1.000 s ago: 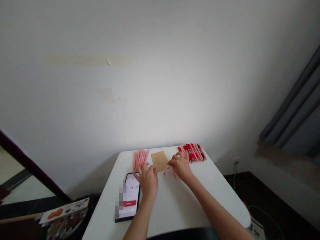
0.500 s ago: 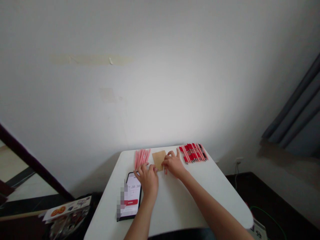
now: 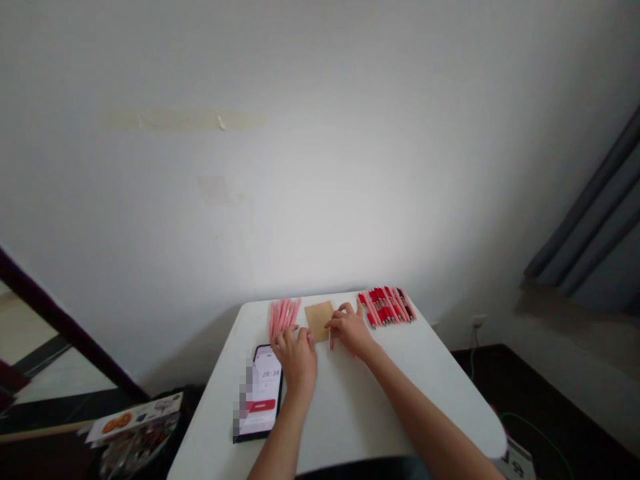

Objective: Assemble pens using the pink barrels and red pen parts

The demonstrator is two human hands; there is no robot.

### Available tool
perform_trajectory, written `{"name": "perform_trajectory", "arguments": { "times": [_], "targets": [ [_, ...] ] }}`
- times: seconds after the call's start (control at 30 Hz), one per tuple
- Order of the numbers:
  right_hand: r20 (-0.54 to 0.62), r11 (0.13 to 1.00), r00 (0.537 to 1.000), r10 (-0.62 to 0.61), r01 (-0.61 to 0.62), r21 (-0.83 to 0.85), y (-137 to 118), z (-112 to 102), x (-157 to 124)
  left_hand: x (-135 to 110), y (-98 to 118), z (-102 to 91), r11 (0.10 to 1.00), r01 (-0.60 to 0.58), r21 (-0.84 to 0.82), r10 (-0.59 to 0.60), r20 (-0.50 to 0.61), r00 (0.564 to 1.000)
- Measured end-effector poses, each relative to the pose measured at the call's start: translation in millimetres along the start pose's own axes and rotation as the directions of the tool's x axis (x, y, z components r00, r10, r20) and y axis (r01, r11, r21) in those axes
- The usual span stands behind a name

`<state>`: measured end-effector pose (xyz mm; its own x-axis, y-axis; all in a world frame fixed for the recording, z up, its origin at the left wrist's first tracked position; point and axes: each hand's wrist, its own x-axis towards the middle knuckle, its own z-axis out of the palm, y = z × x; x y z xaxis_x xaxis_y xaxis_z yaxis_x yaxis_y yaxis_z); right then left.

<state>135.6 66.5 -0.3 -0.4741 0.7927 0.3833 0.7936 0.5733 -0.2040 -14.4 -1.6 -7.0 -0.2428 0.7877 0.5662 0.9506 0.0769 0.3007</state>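
Note:
My right hand rests on the white table with its fingers curled around a thin red pen, just right of a small brown paper square. My left hand lies beside it, fingers bent, touching the lower left edge of that square. A bundle of pink pens sits just beyond my left hand. A row of red pens lies to the right of my right hand.
A phone with a lit screen lies on the table left of my left forearm. A printed packet sits low at the left, off the table. A grey curtain hangs at the right. A pale wall stands behind.
My right hand drew back from the red pens toward the brown square with a pen in it. The left hand stayed put.

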Motion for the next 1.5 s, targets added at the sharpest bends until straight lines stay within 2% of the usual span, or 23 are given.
{"name": "perform_trajectory", "arguments": {
  "times": [0.13,0.4,0.57,0.77,0.97,1.23,1.4,1.5],
  "targets": [
    [-0.031,0.999,0.999,0.021,-0.02,0.027,2,-3,-2,2,-1,1.9,0.999,-0.048,-0.009,0.047,-0.024,0.999],
    [-0.131,0.997,0.99,0.047,-0.038,0.07,11,-13,-13,6,0,-0.6,0.988,-0.154,0.026,0.154,0.028,0.988],
    [-0.19,0.991,0.974,0.127,-0.116,0.068,24,-17,-36,-14,-3,-1.0,0.977,-0.214,0.006,0.213,0.049,0.976],
    [-0.156,0.98,0.977,0.148,-0.124,0.156,30,-18,-64,-44,-3,2.9,0.976,-0.218,0.025,0.218,0.022,0.976],
    [-0.114,0.978,0.983,0.145,-0.125,0.165,24,-11,-79,-52,-1,-1.2,0.979,-0.2,0.03,0.199,0.016,0.98],
    [-0.118,0.978,0.979,0.165,-0.147,0.149,23,-8,-80,-51,1,-6.2,0.983,-0.181,0.02,0.18,0.033,0.983],
    [-0.161,0.97,0.982,0.1,-0.061,0.234,12,-15,-71,-50,2,-9.3,0.984,-0.177,0.023,0.175,0.047,0.983],
    [-0.126,0.967,0.989,0.076,-0.042,0.252,2,-17,-62,-50,0,-8.5,0.982,-0.188,0.026,0.186,0.051,0.981]
  ]
}}
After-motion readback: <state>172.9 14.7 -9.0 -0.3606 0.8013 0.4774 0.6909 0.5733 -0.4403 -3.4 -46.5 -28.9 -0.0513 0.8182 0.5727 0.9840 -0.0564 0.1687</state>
